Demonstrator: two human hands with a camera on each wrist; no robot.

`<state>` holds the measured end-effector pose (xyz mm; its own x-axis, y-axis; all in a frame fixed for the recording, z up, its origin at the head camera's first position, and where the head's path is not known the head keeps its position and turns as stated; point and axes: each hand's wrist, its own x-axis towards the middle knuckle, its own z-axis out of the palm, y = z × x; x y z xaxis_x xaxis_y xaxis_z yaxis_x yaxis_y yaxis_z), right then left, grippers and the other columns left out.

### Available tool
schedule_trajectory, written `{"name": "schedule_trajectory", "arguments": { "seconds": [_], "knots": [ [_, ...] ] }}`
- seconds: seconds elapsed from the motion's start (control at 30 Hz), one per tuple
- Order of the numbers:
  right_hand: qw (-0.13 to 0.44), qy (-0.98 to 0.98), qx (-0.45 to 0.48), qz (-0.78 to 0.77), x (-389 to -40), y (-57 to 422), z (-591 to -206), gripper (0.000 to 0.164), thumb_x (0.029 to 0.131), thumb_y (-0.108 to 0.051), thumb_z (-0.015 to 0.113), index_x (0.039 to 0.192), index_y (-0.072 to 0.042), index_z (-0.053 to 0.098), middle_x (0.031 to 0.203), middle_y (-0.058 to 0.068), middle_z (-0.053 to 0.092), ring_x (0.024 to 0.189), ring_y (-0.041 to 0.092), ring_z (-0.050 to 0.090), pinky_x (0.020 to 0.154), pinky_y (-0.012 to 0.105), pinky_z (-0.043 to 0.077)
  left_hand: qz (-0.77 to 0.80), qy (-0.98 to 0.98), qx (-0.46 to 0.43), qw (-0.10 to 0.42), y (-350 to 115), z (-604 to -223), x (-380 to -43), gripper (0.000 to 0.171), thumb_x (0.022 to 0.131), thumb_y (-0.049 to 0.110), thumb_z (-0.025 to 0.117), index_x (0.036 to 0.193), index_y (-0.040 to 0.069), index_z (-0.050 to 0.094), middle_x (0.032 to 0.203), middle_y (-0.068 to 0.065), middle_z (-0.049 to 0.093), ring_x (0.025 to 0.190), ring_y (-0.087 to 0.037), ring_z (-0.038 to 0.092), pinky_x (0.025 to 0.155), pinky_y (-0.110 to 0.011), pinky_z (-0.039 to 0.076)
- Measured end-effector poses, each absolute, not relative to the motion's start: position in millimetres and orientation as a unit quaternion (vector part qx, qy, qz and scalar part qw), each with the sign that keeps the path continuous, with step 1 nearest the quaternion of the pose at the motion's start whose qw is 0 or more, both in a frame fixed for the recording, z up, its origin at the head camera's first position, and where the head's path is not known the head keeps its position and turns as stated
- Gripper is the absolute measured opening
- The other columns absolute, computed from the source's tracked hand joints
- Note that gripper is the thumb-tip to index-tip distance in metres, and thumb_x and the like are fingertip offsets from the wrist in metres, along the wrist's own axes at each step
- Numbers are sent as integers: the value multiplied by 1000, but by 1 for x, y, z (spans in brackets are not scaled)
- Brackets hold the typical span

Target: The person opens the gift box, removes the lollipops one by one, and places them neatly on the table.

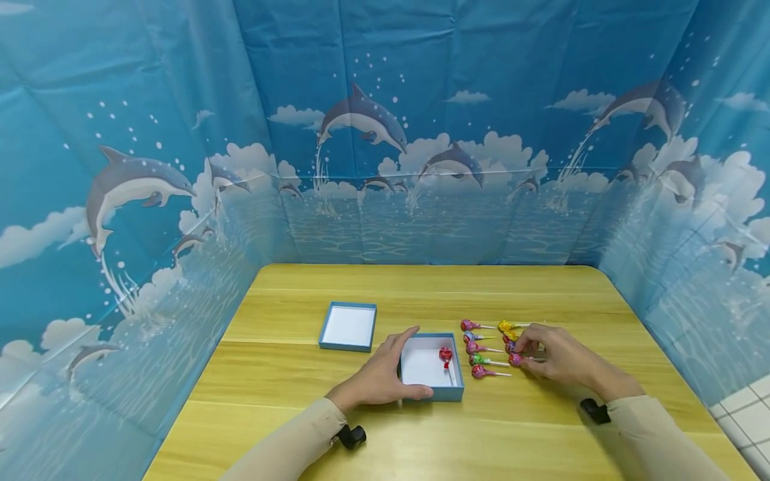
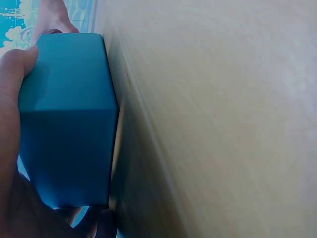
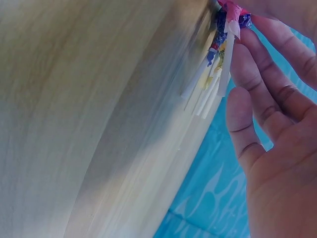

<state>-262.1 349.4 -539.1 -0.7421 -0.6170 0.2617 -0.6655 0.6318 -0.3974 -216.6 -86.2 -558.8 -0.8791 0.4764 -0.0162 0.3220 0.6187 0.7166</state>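
My left hand [image 1: 380, 377] grips the left side of a blue box [image 1: 458, 394], thumb at the near wall and fingers toward the far corner. In the left wrist view the box [image 2: 69, 74] shows its plain outer walls. A red-wrapped lollipop [image 1: 445, 355] lies inside on the white bottom. Over to the right, my right hand [image 1: 556, 355] pinches a pink lollipop [image 1: 515, 359] at the near end of a group. The right wrist view shows this pink lollipop [image 3: 232, 22], its head partly cut off, before blue and yellow wrappers.
A blue-rimmed lid [image 1: 347, 326] lies white side up left of the box. Several lollipops [image 1: 478, 359] form a column between box and right hand. Yellow-wrapped lollipops [image 1: 507, 326] lie beyond the right fingers. A dolphin-print curtain [image 1: 385, 220] surrounds the wooden table [image 1: 289, 401].
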Motion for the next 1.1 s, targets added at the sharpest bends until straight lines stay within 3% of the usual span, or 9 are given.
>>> {"name": "schedule_trajectory", "arguments": {
  "seconds": [0.6, 0.93, 1.1],
  "knots": [
    [47, -914, 342, 213, -256, 329, -511, 24, 97, -14, 97, 111, -26, 82, 110, -12, 76, 96, 13, 71, 85, 41, 64, 377, 893, 223, 102, -87, -560, -216, 126, 93, 68, 92, 189, 37, 16, 179, -14, 46, 148, -31, 60, 118, -59, 57],
    [35, -895, 398, 201, -250, 281, -488, 21, 103, -15, 90, 121, -24, 82, 117, -6, 76, 90, -1, 59, 78, 32, 57, 378, 893, 221, 104, -87, -559, -216, 126, 93, 68, 92, 189, 37, 17, 179, -14, 46, 151, -32, 59, 121, -60, 56],
    [34, -878, 433, 200, -252, 255, -479, 24, 103, -13, 90, 124, -22, 82, 119, -5, 76, 96, 0, 64, 82, 33, 63, 378, 893, 222, 101, -86, -557, -216, 126, 93, 68, 92, 189, 35, 17, 178, -14, 47, 148, -31, 60, 118, -57, 57]
  ]
}}
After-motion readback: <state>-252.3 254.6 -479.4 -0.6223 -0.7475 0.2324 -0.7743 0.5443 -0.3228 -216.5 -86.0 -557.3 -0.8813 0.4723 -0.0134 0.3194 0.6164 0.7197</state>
